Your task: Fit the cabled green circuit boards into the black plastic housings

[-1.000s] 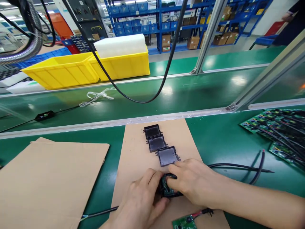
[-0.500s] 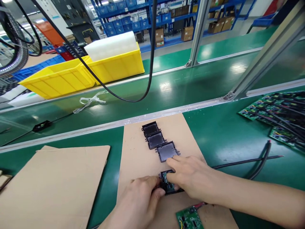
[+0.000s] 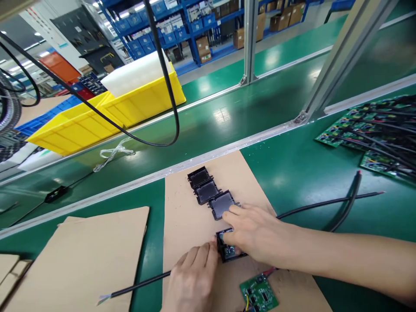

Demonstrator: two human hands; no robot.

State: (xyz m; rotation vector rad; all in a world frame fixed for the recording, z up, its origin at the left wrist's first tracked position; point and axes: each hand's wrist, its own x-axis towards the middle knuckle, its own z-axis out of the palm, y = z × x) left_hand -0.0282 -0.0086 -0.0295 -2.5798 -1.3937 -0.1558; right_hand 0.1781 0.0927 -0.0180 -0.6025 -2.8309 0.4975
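Note:
A black plastic case (image 3: 231, 259) with a green circuit board (image 3: 229, 251) inside lies on the cardboard. My right hand (image 3: 251, 232) reaches into it, fingers bent and gripping the board; the hand covers the case's right side. At the case's left edge is my left hand (image 3: 195, 273), its fingers closed round a black cable (image 3: 143, 284) whose stripped end sticks out to the left. Where the cable meets the case is hidden by that hand. Just beyond are three more black case pieces (image 3: 222, 203), open side up. Nearer me lies a second circuit board (image 3: 260, 294) with wires attached.
Flat cardboard sheets (image 3: 97, 247) lie at the left. On the right are a pile of circuit boards with cables (image 3: 377, 134) and loose black cables (image 3: 328, 201). A metal rail (image 3: 208, 160) crosses behind, and a black cable (image 3: 172, 99) hangs in front of yellow bins (image 3: 146, 99).
The view has shifted and tilted a little. My left hand has turned over the cable, whose stripped end now shows at the left. My right hand stays at the case with the board.

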